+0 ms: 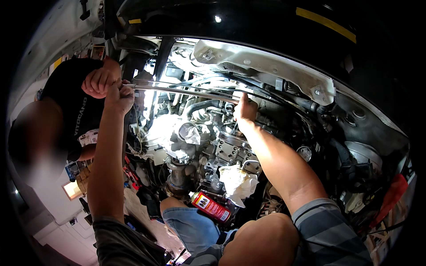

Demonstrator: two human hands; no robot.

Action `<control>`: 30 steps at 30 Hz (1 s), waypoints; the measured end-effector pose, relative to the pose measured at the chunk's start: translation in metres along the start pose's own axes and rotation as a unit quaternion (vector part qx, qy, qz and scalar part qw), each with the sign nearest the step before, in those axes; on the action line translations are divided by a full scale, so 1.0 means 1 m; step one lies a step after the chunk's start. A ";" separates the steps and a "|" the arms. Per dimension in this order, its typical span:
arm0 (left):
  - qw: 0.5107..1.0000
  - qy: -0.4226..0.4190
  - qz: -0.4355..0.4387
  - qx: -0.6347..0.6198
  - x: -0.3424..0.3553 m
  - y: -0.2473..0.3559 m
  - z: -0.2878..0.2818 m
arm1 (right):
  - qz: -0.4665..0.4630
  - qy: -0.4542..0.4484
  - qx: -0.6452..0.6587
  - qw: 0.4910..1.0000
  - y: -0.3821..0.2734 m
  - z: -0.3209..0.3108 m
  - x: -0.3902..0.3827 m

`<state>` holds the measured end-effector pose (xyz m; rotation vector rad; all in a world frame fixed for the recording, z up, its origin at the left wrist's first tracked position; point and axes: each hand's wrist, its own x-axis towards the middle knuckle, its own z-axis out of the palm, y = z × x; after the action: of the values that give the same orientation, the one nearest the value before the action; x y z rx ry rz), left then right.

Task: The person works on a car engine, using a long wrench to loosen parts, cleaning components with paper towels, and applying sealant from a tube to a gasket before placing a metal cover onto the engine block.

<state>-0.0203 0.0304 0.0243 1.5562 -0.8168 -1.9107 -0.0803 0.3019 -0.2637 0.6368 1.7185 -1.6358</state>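
Note:
A long, slim metal bar (177, 90) runs crosswise over the open engine bay. My left hand (119, 98) is closed round its left end, right beside a co-worker's hand (95, 82). My right hand (245, 107) is closed on the bar near its right end, above the engine. Thin black lines (273, 99) run close along the bar. Below my hands are the exposed metal engine (228, 146), a crumpled white cloth or paper (235, 184) and a red spray can (211, 206) lying on its side.
The co-worker (66, 88) in a black shirt leans in from the left. A light metal bracket (266, 57) crosses the far edge of the bay. The dark bodywork (262, 20) arches beyond it. A red object (388, 199) is at the right, and a cluttered floor (142, 208) shows lower left.

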 end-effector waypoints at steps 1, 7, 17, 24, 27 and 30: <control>1.000 -0.001 0.004 0.004 0.001 0.001 -0.001 | -0.011 0.001 -0.008 1.000 0.002 0.000 0.001; 1.000 0.012 0.015 0.013 0.003 0.002 -0.001 | -0.031 -0.013 -0.012 0.999 0.007 0.000 0.005; 0.999 0.017 0.030 0.015 -0.002 0.000 0.003 | 0.012 -0.015 0.026 0.999 -0.006 -0.003 -0.004; 0.998 0.033 0.037 0.027 -0.017 0.002 0.013 | -0.001 -0.021 0.012 1.000 -0.005 -0.002 -0.005; 0.995 0.045 0.063 0.055 -0.027 -0.007 0.027 | -0.007 -0.002 0.007 1.000 -0.003 -0.004 0.005; 0.998 0.033 0.042 0.037 -0.030 0.004 0.015 | -0.011 -0.018 0.018 1.000 -0.014 0.002 -0.014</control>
<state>-0.0290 0.0511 0.0492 1.5951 -0.9183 -1.7787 -0.0811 0.3000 -0.2445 0.6051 1.6781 -1.6871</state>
